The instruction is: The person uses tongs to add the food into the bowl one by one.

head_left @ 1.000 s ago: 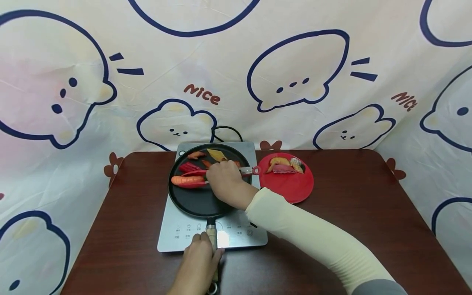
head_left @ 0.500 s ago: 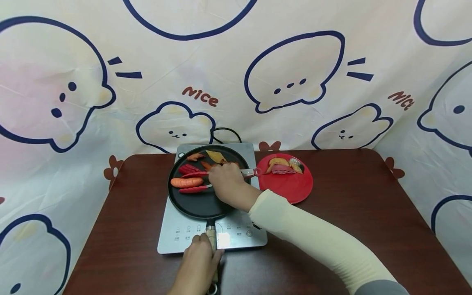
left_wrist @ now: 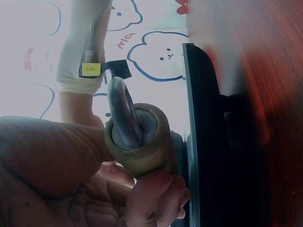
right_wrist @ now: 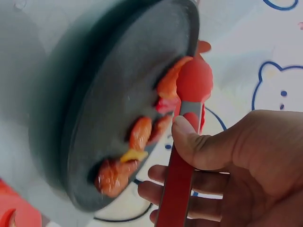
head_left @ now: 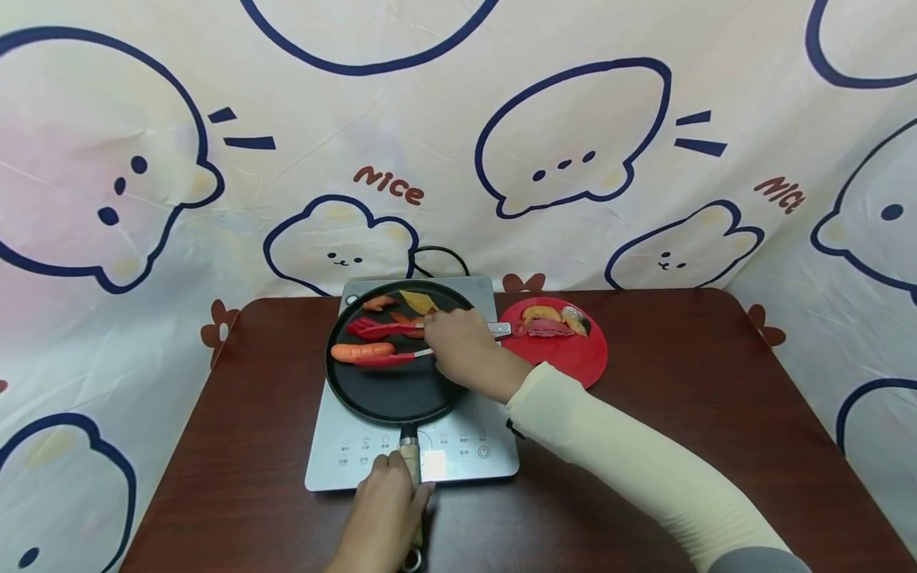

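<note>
My left hand (head_left: 387,497) grips the pale wooden handle (left_wrist: 151,146) of a black frying pan (head_left: 401,394). Over the pan, my right hand (head_left: 466,350) holds red-headed kitchen tongs (right_wrist: 176,189), the thumb pressed on one arm. The tongs are spread. Their lower head lies against the right part of an orange sausage (head_left: 351,352) at the pan's left. The upper head overlaps a dark red food piece (head_left: 360,325); whether it touches is unclear. Behind lie a yellow piece (head_left: 417,302) and a brown-orange piece (head_left: 378,303). My right hand hides some of the food.
Beneath the pan is a silver induction cooker (head_left: 325,458) with a touch panel. A red plate (head_left: 566,368) with several food pieces stands right of it on the brown table (head_left: 688,374). A patterned cloth (head_left: 444,119) hangs behind, with a black cable (head_left: 447,250).
My right hand has shifted right with the tongs, and their lower head has slid right along the sausage. My left hand stays on the handle, and the sausage has hardly moved.
</note>
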The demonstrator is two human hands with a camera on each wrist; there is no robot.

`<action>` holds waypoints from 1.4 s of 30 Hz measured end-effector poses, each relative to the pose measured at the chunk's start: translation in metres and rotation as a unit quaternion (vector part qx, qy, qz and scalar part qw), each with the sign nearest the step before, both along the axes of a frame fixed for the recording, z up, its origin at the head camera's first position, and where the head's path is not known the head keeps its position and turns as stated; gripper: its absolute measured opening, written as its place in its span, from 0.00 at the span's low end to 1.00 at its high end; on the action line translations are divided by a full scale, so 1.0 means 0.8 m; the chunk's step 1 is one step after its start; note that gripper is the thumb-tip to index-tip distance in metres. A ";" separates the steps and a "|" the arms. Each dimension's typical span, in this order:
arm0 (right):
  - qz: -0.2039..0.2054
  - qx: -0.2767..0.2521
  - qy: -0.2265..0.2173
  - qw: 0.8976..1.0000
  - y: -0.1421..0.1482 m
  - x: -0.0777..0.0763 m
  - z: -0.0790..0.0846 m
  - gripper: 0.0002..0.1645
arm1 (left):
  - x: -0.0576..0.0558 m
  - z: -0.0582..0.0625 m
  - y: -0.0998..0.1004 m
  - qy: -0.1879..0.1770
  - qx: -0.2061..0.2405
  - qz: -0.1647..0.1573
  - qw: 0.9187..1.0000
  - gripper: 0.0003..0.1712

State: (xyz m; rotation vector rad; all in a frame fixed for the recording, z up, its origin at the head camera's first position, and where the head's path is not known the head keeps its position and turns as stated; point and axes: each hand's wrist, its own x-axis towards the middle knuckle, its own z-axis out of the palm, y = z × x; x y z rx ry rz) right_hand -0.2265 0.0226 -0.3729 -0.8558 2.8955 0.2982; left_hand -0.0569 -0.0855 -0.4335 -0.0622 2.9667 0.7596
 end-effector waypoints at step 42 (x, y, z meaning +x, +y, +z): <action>-0.111 -0.019 0.043 0.993 0.294 -0.036 -0.036 0.30 | -0.002 0.000 0.000 -0.011 0.006 -0.009 1.000 0.25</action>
